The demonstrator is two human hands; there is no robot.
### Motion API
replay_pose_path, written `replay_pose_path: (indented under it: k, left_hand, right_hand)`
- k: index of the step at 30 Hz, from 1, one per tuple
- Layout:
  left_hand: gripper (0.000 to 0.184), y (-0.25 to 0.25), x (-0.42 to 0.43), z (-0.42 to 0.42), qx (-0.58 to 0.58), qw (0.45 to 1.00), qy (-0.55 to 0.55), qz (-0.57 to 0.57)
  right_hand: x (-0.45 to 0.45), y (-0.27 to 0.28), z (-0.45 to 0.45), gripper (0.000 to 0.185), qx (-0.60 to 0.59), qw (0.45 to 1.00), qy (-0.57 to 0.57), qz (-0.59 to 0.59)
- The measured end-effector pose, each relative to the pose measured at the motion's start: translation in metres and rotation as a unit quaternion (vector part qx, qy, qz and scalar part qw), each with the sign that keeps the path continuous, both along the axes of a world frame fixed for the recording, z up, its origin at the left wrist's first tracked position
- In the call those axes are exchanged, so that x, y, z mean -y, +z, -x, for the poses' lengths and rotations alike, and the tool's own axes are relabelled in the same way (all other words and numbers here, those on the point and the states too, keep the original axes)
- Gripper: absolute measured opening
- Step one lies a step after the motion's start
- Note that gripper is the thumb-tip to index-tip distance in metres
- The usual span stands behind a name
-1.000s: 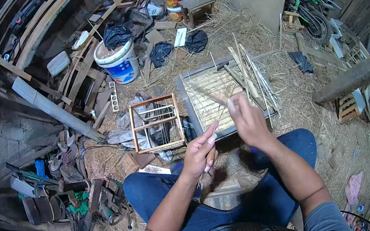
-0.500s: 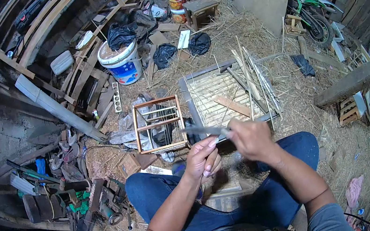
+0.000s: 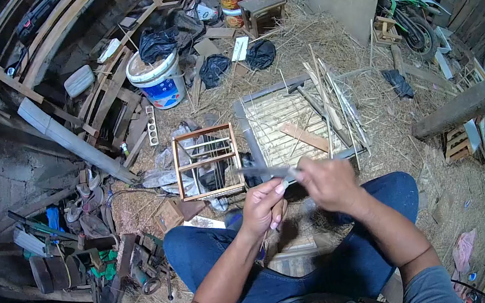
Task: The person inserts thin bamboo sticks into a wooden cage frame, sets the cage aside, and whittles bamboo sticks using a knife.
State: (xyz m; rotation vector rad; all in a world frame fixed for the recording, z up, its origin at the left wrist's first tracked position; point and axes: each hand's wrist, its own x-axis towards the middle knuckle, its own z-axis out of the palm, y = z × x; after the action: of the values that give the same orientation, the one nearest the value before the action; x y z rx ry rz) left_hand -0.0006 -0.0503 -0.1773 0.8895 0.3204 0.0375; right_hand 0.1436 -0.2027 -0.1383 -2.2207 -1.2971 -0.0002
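My right hand [image 3: 332, 183] is closed round the handle of a knife. The knife's grey blade [image 3: 264, 172] points left, smeared a little by motion, just above my left fingertips. My left hand [image 3: 266, 207] pinches a thin pale stick [image 3: 285, 184], whose light tip shows by the thumb; the rest is mostly hidden by the fingers. Both hands are close together over my lap. Just beyond my left hand stands a small wooden frame [image 3: 208, 164] with thin rods across it. A slatted bamboo panel [image 3: 271, 132] lies past my right hand.
A flat wood piece [image 3: 304, 138] and several long strips [image 3: 332, 98] lie on the panel. A white bucket [image 3: 159, 89] and a wooden stool [image 3: 263, 12] stand farther back. A motorbike [image 3: 417, 27] is at the right, near a wooden beam [image 3: 470, 98]. Clutter lines the left.
The knife and my right hand have shifted only slightly near my left fingertips. My left fingers have changed position a little around the stick. The surroundings stay the same.
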Motion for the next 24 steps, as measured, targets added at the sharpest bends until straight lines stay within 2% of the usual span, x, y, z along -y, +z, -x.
replay_pose_path:
  k: [1, 7, 10, 13, 21, 24]
  left_hand:
    - [0.036, 0.000, 0.000, -0.001, 0.000, 1.000, 0.000, 0.000]
    - [0.042, 0.006, 0.003, -0.003, 0.013, 0.998, 0.032, 0.062]
    - [0.049, 0.006, 0.001, 0.000, -0.010, 0.996, 0.019, 0.085]
    - [0.047, 0.006, 0.000, -0.002, 0.010, 0.993, 0.025, 0.114]
    - [0.045, 0.006, 0.000, -0.005, -0.009, 0.986, 0.049, 0.156]
    - [0.042, 0.000, -0.003, -0.003, 0.012, 0.985, 0.046, 0.166]
  right_hand:
    - [0.000, 0.000, 0.005, 0.030, 0.003, 1.000, 0.029, -0.003]
    - [-0.006, 0.000, -0.004, 0.030, -0.025, 1.000, -0.007, 0.011]
    - [-0.004, -0.001, 0.007, 0.031, -0.028, 0.999, 0.038, 0.020]
    - [-0.007, -0.005, -0.002, 0.033, -0.016, 1.000, 0.015, -0.016]
    - [-0.010, -0.016, -0.002, 0.030, 0.005, 0.999, 0.044, -0.012]
    - [-0.009, -0.018, -0.011, 0.027, -0.003, 1.000, 0.005, 0.015]
